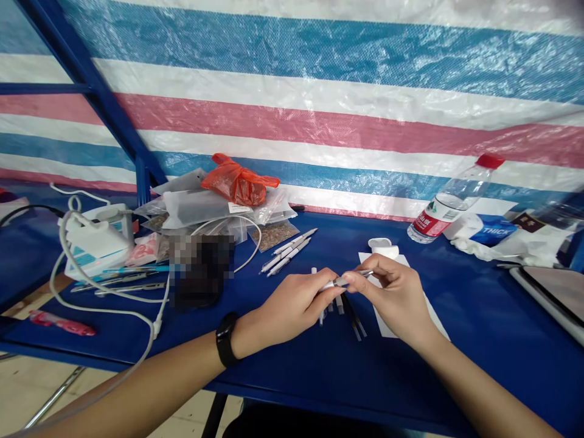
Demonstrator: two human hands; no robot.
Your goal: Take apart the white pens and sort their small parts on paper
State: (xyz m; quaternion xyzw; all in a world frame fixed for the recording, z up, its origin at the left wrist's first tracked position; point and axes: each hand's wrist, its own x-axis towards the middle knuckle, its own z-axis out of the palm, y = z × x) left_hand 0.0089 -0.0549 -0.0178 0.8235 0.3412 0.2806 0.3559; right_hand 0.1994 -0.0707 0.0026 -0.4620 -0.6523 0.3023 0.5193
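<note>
1. Currently, a slim pen [342, 281] is gripped between the left hand [289, 306] and right hand [383, 296], both grips closed.
2. It is held above the blue surface [456, 365], over loose pen parts [353, 319].

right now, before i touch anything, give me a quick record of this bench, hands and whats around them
left hand: holds a slim white pen-like part
left wrist: black watch
right hand: pinches a thin metal end at that part's tip
nearest: dark slim rods, white paper sheet, blue table
further back: white pens, red-capped plastic bottle, orange plastic bag
</note>
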